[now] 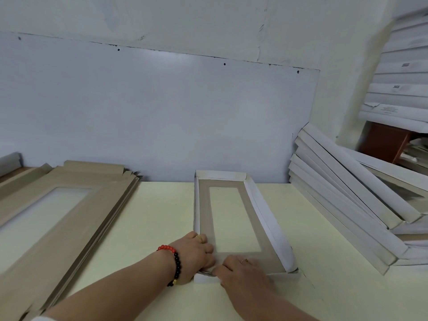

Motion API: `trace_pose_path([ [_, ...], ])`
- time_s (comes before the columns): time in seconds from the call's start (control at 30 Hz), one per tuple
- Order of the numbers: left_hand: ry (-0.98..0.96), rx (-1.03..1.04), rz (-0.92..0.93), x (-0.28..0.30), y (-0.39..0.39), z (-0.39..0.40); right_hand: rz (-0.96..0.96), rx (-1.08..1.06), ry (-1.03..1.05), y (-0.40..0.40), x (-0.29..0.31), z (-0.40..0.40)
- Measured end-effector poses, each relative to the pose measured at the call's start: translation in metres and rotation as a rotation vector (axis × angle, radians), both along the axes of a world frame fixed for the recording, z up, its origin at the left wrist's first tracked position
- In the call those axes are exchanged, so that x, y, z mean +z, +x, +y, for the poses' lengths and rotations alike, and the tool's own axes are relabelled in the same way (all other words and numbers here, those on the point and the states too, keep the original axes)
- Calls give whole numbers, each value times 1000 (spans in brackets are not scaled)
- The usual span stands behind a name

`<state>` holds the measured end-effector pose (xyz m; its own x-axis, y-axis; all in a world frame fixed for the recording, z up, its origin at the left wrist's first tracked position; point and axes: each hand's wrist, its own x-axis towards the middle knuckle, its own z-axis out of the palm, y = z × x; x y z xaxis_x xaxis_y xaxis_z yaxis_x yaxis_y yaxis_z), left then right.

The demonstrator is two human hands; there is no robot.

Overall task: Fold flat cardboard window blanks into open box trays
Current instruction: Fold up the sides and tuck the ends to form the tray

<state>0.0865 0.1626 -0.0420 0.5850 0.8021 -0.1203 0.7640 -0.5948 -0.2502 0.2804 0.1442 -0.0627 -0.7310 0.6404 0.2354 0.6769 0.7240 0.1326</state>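
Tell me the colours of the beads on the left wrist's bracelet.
Red and black, with a gold bead; the bracelet shows only in the head view.

The left hand [196, 256] is wearing a gold ring and a red-and-black bead bracelet [172, 262]; the right hand [240, 272] is wearing a thin ring.
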Motion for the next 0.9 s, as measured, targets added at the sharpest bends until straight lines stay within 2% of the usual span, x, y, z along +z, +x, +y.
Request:
trace_pose_path([
  [0.1,-32,20,-99,-3,-2,-1,-6,-20,-19,0,3,0],
  [0.23,-36,66,-285,-13,-10,-2,12,33,-167,4,7,0],
  [0.43,110,67,-615,-21,-18,-10,21,19,-123,4,4,0],
  [0.6,232,35,-653,-21,-19,-17,-56,-38,-101,0,0,-4],
  [0.73,268,5,-683,-21,-20,-21,-31,-54,-144,0,1,-5],
  [0.8,246,36,-676,-24,-20,-23,-37,-55,-151,-1,1,-4],
  [0.9,182,189,-665,-33,-18,-17,-53,-49,-150,-1,0,-3],
])
